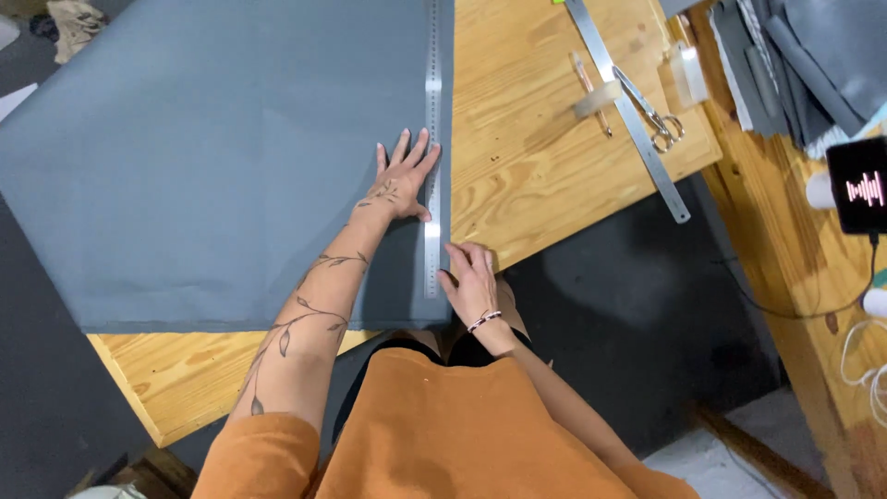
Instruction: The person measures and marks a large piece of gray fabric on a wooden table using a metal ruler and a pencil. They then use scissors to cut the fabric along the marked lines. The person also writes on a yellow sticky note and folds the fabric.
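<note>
Orange short-sleeved top, vine tattoo along left arm — beaded bracelet (484, 321) on right wrist.

We see one screen only: a small black rectangular phone screen (857, 185) at the right edge of the frame, lit, showing a row of pale pink vertical bars on black, lying on the wooden bench there with a dark cable running down from it

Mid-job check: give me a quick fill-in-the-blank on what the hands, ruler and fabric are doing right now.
1. The left hand lies flat on the ____ fabric.
2. The right hand touches the near end of the long metal ____.
3. The scissors lie on the ____ table.

Missing: grey; ruler; wooden
</note>
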